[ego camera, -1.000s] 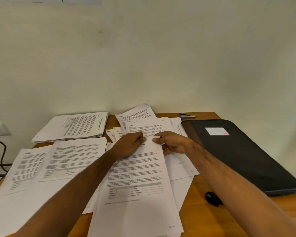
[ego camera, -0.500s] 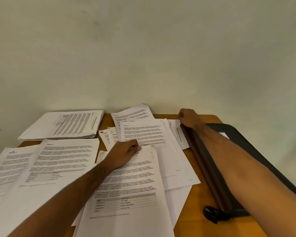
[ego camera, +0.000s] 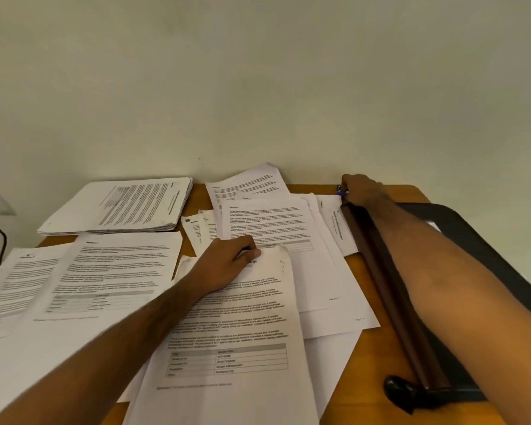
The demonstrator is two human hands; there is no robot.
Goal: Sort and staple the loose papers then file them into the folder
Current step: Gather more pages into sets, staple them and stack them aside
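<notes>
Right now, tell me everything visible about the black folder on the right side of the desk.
The folder is black with a rounded far corner and a dark brown spine edge along its left side. It lies flat on the wooden desk, right of the loose papers. The right forearm crosses over it and hides much of its cover. A black tab sticks out at its near-left corner.

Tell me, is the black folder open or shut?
Shut, as far as shows. The black folder lies flat by the papers with its brown edge closed; the right arm hides part of it.
</notes>
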